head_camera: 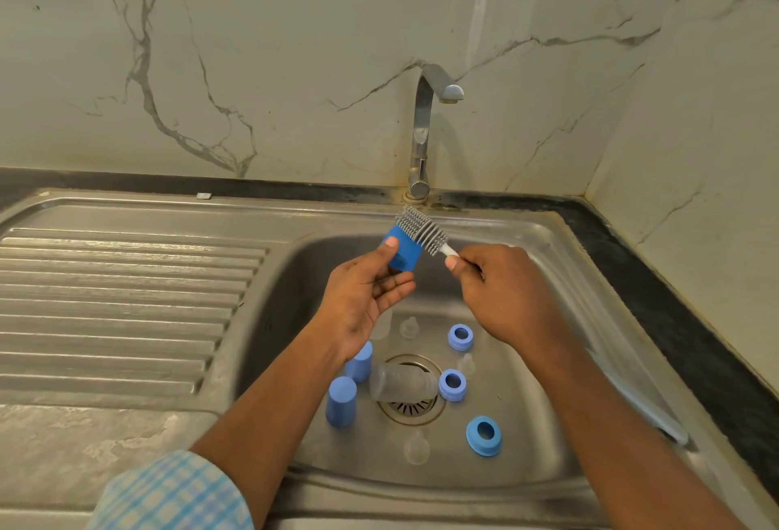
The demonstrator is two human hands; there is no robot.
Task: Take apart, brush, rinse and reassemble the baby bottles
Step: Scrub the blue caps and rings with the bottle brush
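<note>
My left hand [362, 297] holds a blue bottle cap [404, 250] above the sink basin, thumb on its side. My right hand [501, 293] grips the white handle of a grey silicone bottle brush [421, 228], whose bristle head lies against the cap's top. In the basin below lie a clear bottle [402, 383] on its side over the drain, two more blue caps [341, 401] [359, 361], three blue collar rings [460, 336] [452, 384] [484, 435] and clear teats [409, 327] [416, 447] [466, 365].
The steel sink [548, 234] has a ribbed draining board [126, 302] on the left. A chrome tap [423, 129] stands behind the basin with no water running. A long pale object [640, 399] leans along the basin's right wall. Marble walls close the back and right.
</note>
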